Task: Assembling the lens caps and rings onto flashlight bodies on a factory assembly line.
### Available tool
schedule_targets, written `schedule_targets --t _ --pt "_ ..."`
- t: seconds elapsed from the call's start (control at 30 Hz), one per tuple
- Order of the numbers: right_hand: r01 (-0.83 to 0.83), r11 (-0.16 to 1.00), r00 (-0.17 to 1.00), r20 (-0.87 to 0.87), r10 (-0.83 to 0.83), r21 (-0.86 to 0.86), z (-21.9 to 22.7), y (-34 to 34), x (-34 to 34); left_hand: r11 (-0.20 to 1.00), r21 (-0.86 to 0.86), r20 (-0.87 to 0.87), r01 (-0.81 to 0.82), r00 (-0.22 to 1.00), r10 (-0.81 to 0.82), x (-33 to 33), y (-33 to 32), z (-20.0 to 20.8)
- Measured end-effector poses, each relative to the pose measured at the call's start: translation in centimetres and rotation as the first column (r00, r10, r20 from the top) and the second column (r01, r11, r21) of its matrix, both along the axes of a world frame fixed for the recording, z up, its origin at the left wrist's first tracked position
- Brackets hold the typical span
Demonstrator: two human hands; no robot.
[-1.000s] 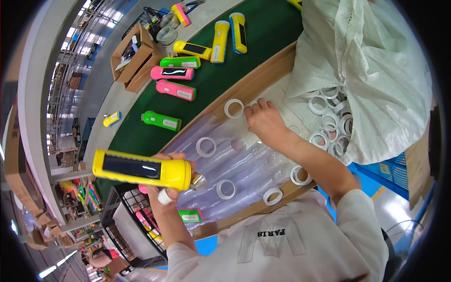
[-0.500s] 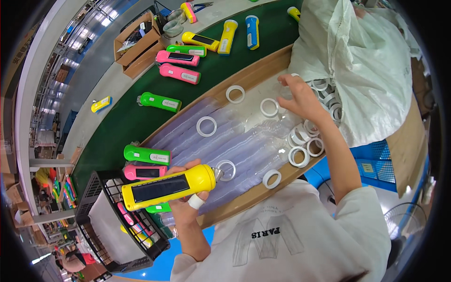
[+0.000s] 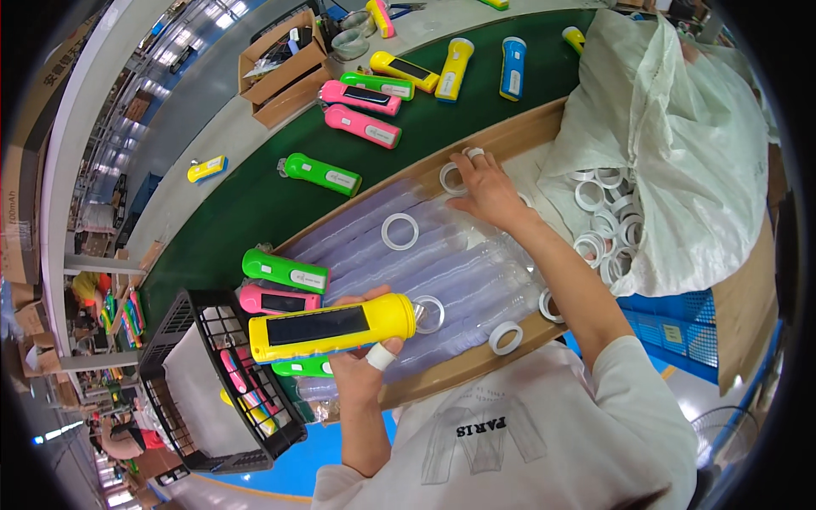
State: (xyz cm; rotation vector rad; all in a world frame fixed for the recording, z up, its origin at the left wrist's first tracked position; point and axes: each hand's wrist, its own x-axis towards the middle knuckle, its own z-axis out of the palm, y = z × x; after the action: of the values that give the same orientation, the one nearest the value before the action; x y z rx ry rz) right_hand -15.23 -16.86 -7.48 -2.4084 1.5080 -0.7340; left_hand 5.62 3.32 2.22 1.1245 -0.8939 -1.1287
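Note:
My left hand (image 3: 361, 365) grips a yellow flashlight (image 3: 331, 327) with a dark solar panel on its upward side and a wire loop at its right end. A white band wraps its thumb. My right hand (image 3: 493, 195) reaches over the tray's far side, thumb and fingers apart around a white ring (image 3: 443, 180); contact with it is unclear. A small white band shows near its fingertips. Other white rings lie on clear plastic tubes (image 3: 365, 263), including one ring (image 3: 399, 231) in the middle and another ring (image 3: 506, 338) by the near edge.
The tubes lie in a long cardboard tray (image 3: 518, 132). A white woven sack (image 3: 680, 144) spills several rings at right. Pink, green, yellow and blue flashlights, one blue flashlight (image 3: 512, 68) among them, rest on the green belt (image 3: 246, 204). A black crate (image 3: 161, 416) stands at lower left.
My right hand has moved left, from beside the sack's ring pile to the ring at the tray's far side. My left hand still holds the flashlight. The whole view has shifted slightly.

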Motion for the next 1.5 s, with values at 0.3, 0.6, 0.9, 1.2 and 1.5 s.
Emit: schedule_targets --t 0.3,0.6,0.9,1.2,1.5 --pt "-0.372 0.898 0.862 0.445 0.242 0.233 6.5 5.5 -0.3 0.988 -0.136 -0.153 -0.078 0.987 0.057 -0.6 -6.3 1.9" --pt "-0.392 0.91 0.826 0.486 0.285 0.132 8.2 8.9 -2.2 0.999 0.054 -0.028 0.002 1.0 -0.001 -4.9 -7.3 3.0" --pt "-0.473 0.88 0.731 0.573 0.371 0.034 7.0 9.9 -2.8 0.993 -0.112 0.434 -0.029 0.898 0.075 -6.0 -10.0 2.6" --pt "-0.442 0.892 0.76 0.569 0.314 0.098 7.8 10.0 -4.3 0.978 -0.2 0.549 0.061 0.834 0.06 -6.6 -6.7 2.9" --pt "-0.631 0.775 0.03 0.999 -0.035 0.046 7.3 12.6 -1.7 0.988 -0.003 -0.18 0.157 0.971 -0.155 -7.9 -4.4 0.4"
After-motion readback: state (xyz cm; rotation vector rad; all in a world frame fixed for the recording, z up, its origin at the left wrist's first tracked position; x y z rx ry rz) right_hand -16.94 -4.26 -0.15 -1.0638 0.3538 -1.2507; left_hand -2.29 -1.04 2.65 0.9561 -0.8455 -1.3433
